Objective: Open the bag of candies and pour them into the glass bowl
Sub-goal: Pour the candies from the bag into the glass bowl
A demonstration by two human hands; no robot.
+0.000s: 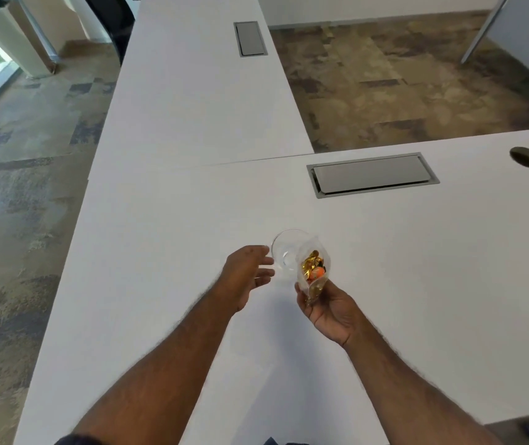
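A small clear glass bowl (284, 252) stands on the white desk (160, 239), with nothing visible inside it. My right hand (329, 308) grips the bottom of a clear plastic bag (313, 264) of gold and orange wrapped candies, held upright just right of the bowl and overlapping its right rim. The bag's top edge reaches above the bowl; whether it is open I cannot tell. My left hand (247, 274) hovers just left of the bowl with fingers spread, fingertips close to the glass and holding nothing.
A grey cable hatch (372, 175) is set into the desk behind the bowl, and a round cable hole (526, 157) lies far right. A second white desk with another hatch (250, 38) extends away. Carpeted floor lies on both sides.
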